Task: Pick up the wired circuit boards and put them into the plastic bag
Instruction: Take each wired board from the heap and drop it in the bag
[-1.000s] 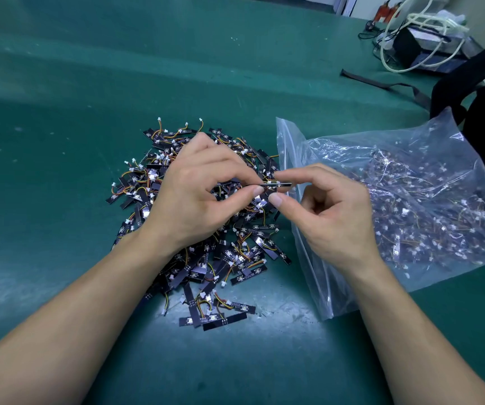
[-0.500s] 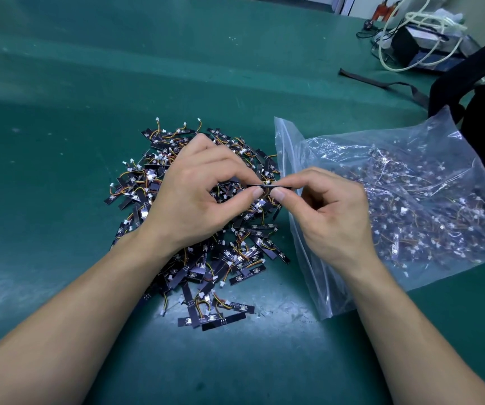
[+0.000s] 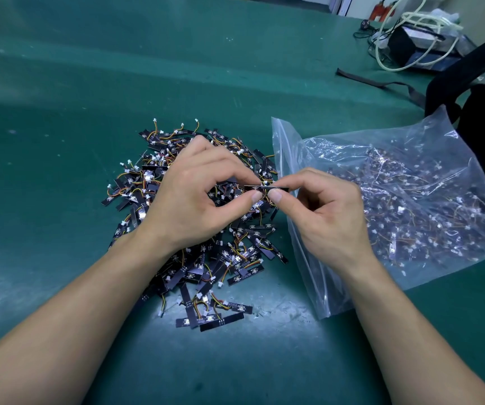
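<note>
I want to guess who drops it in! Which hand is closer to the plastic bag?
Right. The right hand overlaps the near edge of the plastic bag in this view. The left hand is over the pile of circuit boards, left of the bag. Both pinch one board.

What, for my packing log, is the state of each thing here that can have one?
left hand: pinches one end of the held circuit board.
right hand: pinches its other end.
held circuit board: level, in the air between both hands.
pile of wired circuit boards: loose heap on the mat, unbagged.
plastic bag: lying on the mat, partly filled with boards; mouth unclear.
</note>
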Demonstrator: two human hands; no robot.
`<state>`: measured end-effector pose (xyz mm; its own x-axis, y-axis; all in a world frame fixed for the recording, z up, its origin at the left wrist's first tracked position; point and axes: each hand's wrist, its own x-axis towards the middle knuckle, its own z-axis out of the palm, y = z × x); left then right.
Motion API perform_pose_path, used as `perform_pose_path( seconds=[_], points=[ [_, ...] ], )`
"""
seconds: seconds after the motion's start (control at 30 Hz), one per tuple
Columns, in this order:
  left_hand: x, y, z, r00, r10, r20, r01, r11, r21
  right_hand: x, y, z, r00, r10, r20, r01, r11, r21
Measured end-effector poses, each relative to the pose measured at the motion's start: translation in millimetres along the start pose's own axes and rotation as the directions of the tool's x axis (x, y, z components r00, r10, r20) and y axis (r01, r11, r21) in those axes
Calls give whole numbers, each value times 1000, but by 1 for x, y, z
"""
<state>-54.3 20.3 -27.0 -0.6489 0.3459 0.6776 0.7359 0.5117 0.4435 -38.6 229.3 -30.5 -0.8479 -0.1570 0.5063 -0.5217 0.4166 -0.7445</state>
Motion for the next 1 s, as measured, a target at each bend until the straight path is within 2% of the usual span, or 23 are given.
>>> perform_pose_path(
  seconds=[0.4,0.73,1.0],
  points=[
    [0,0,0,1000,-19,-10,19,1000,-3,-1,-3,0,999,41,-20,-41,999,8],
    [0,1,-1,999,-31,19,31,999,-13,0,-2,0,1000,-25,-13,24,998,-55],
    [-2,-2,3,1000,-29,2,29,999,-16,-1,-5,1,999,29,-16,-29,1000,4]
  ],
)
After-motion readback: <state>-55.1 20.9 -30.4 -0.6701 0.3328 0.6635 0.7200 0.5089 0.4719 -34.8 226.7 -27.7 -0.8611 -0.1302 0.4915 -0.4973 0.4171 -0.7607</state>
